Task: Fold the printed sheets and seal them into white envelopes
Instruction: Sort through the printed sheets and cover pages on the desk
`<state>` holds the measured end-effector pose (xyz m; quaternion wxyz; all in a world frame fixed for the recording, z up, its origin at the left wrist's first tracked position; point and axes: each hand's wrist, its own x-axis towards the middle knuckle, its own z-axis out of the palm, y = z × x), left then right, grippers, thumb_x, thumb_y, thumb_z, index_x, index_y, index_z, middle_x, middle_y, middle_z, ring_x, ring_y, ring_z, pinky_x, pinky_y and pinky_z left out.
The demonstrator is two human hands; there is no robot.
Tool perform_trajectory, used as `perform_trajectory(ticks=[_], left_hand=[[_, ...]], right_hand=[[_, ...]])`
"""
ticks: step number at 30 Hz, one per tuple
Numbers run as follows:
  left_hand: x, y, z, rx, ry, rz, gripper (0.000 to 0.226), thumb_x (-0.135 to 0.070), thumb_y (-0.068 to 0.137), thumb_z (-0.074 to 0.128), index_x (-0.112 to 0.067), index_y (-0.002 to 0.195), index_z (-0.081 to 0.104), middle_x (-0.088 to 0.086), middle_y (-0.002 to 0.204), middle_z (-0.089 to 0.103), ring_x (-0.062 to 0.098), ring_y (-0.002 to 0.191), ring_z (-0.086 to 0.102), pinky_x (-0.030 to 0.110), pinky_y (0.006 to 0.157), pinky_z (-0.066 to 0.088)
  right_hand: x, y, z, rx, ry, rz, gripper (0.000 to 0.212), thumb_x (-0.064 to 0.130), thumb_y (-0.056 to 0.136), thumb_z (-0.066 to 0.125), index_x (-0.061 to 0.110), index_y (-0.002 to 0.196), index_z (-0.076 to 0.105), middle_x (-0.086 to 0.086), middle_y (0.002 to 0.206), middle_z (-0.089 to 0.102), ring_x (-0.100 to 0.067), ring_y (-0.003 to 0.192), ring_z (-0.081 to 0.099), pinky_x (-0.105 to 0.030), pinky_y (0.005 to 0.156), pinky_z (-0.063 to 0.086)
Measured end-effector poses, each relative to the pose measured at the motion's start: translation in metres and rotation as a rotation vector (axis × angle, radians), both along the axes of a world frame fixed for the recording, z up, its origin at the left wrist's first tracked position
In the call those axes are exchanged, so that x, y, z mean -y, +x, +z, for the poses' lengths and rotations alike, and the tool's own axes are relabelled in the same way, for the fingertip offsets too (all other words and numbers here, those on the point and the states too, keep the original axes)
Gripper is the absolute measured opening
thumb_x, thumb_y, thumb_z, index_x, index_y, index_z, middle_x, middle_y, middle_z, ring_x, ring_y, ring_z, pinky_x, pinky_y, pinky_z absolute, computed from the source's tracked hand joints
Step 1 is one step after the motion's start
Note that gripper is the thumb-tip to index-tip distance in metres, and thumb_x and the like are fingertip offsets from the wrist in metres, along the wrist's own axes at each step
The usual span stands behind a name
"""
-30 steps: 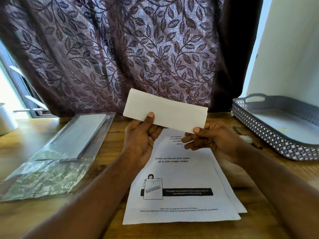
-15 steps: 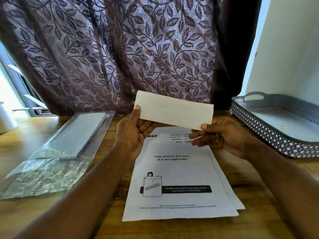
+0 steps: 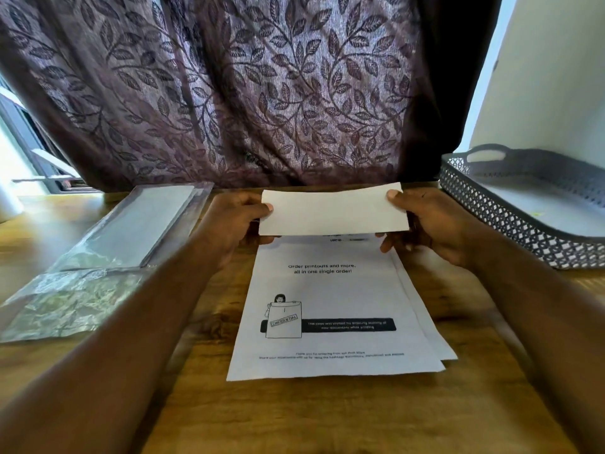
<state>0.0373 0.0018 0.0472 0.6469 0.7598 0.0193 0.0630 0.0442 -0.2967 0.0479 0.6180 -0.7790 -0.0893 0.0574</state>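
A plain white envelope (image 3: 334, 211) is held level above the far end of the printed sheets. My left hand (image 3: 230, 224) pinches its left end, thumb on top. My right hand (image 3: 429, 224) pinches its right end the same way. A small stack of printed sheets (image 3: 334, 309) lies flat on the wooden table (image 3: 327, 417) below; the top sheet shows text, a drawing and a black bar. The envelope hides the sheets' top edge.
A clear plastic packet (image 3: 108, 257) holding more white envelopes lies at the left, its near end crumpled. A grey perforated tray (image 3: 510, 211) stands at the right. A leaf-patterned curtain (image 3: 245, 86) hangs behind the table. A white object (image 3: 8, 201) sits at the far left edge.
The envelope went from tilted to level and dropped lower. My hands have shifted from its bottom edge to its two ends.
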Motion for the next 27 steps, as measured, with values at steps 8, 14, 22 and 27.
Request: perform_trajectory(ticks=[8, 14, 22, 27], left_hand=[[-0.002, 0.005, -0.005, -0.049, 0.314, 0.006, 0.011, -0.011, 0.090, 0.071, -0.012, 0.100, 0.065, 0.013, 0.088, 0.071, 0.022, 0.067, 0.069, 0.024, 0.047, 0.055], [-0.008, 0.020, -0.025, 0.099, 0.745, 0.086, 0.019, -0.036, 0.088, 0.073, -0.017, 0.091, 0.073, 0.008, 0.093, 0.073, 0.025, 0.075, 0.064, 0.039, 0.070, 0.058], [0.002, 0.007, -0.033, 0.339, 0.881, 0.169, 0.025, -0.029, 0.091, 0.070, -0.015, 0.111, 0.072, 0.004, 0.113, 0.070, 0.020, 0.101, 0.062, 0.028, 0.080, 0.044], [0.005, -0.012, -0.033, 0.367, 0.852, 0.184, 0.021, -0.025, 0.092, 0.069, -0.015, 0.110, 0.071, 0.006, 0.117, 0.065, 0.017, 0.099, 0.059, 0.024, 0.077, 0.040]], right_hand=[[-0.001, 0.011, -0.011, 0.157, -0.383, -0.184, 0.022, 0.025, 0.095, 0.068, 0.011, 0.080, 0.063, -0.006, 0.068, 0.055, -0.017, 0.055, 0.049, -0.025, 0.044, 0.038], [-0.002, 0.014, -0.020, 0.235, -0.649, -0.236, 0.019, 0.032, 0.088, 0.075, 0.015, 0.095, 0.069, -0.001, 0.070, 0.069, -0.014, 0.056, 0.060, -0.028, 0.059, 0.048], [-0.019, 0.001, -0.018, 0.451, -0.790, -0.381, 0.016, 0.027, 0.091, 0.067, 0.014, 0.093, 0.075, -0.002, 0.090, 0.074, -0.021, 0.083, 0.066, -0.032, 0.068, 0.051], [-0.057, -0.027, 0.000, 0.562, -0.718, -0.414, 0.019, 0.025, 0.095, 0.063, 0.010, 0.095, 0.075, -0.003, 0.085, 0.071, -0.020, 0.075, 0.062, -0.029, 0.060, 0.041]])
